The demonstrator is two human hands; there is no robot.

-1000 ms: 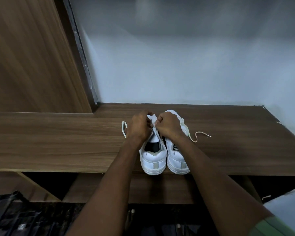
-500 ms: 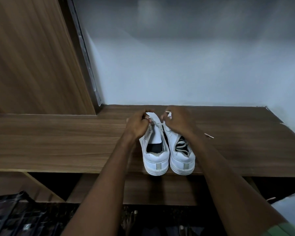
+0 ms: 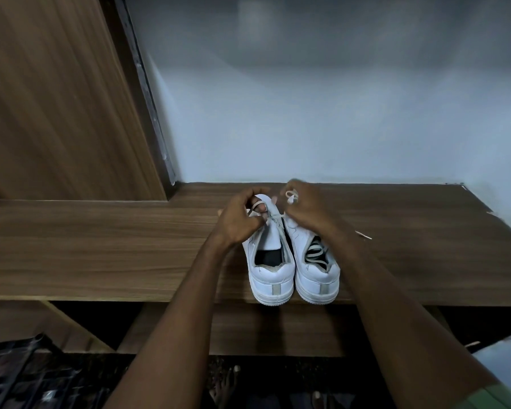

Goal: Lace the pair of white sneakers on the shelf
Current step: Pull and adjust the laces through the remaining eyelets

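Lacing in progress: pair of white sneakers (image 3: 292, 270) stands heels toward the person at the front edge of the wooden shelf (image 3: 101, 249), within easy reach. Left hand (image 3: 242, 216) pinches a lace (image 3: 258, 206) above the left shoe's tongue; right hand (image 3: 307, 208) curls round a lace loop, seemingly for threading. Both hands hover over the toes.

Pale blue-grey wall (image 3: 322, 113) rising behind, wood-grain panel (image 3: 50, 93) standing at left, dark metal grille (image 3: 21, 376) lying below at lower left
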